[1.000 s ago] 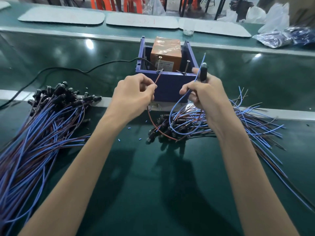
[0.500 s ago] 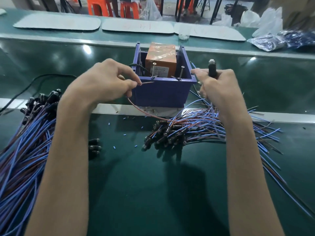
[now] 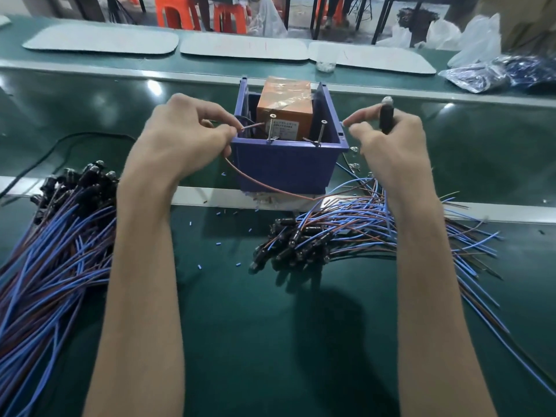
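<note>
A purple box (image 3: 285, 167) stands on the green bench, holding an orange taped block (image 3: 284, 108) and two upright screws on its front rim. My left hand (image 3: 183, 139) pinches the end of a brown wire (image 3: 270, 188), its tip lying by the left screw (image 3: 271, 127). The wire sags past the box front toward my right hand (image 3: 391, 145). That hand grips a black cylindrical connector (image 3: 386, 115) upright, right of the box.
A pile of blue and brown wires with black connectors (image 3: 316, 242) lies under my right hand. A larger bundle (image 3: 51, 251) covers the left side. Small blue insulation bits dot the mat. White pads (image 3: 243, 51) and plastic bags (image 3: 496, 73) lie beyond.
My left hand moved from the box front out to its left, drawing the brown wire sideways to the left screw. My right hand shifted right of the box, connector still upright.
</note>
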Demonstrator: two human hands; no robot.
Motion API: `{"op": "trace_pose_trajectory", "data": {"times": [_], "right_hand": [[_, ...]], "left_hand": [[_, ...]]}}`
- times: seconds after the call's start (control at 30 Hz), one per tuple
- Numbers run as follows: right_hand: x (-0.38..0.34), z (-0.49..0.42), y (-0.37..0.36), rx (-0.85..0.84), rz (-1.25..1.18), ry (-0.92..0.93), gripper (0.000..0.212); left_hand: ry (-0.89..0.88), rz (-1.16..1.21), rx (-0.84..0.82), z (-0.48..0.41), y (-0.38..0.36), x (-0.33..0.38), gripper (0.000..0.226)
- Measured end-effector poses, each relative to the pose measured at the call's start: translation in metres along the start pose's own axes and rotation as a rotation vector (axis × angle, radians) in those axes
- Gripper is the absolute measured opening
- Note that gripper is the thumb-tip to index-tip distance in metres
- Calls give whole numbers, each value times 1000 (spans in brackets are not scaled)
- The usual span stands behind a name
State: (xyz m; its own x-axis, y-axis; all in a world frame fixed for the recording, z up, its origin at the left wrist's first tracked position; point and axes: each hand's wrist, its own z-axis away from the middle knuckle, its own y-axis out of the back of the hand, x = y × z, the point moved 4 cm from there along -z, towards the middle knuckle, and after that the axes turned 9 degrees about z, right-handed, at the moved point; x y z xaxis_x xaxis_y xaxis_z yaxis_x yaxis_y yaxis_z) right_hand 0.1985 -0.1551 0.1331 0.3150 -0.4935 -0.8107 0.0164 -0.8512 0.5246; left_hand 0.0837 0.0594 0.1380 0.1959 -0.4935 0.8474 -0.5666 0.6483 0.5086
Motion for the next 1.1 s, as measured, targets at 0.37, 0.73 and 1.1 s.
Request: {"op": "trace_pose_trajectory", "data": {"times": [0.37,0.73,1.1], "right_hand": [[7,1,-1,20,-21,-34,20],[7,2,-11,124,9,49,16],[13,0,-15,145,78,36,14]], "left_hand": [[-62,18,113,-3,-7,2,16],[-145,61,159,-4,-11,5,17],[-111,46,117,-5,-22,1,20]]}}
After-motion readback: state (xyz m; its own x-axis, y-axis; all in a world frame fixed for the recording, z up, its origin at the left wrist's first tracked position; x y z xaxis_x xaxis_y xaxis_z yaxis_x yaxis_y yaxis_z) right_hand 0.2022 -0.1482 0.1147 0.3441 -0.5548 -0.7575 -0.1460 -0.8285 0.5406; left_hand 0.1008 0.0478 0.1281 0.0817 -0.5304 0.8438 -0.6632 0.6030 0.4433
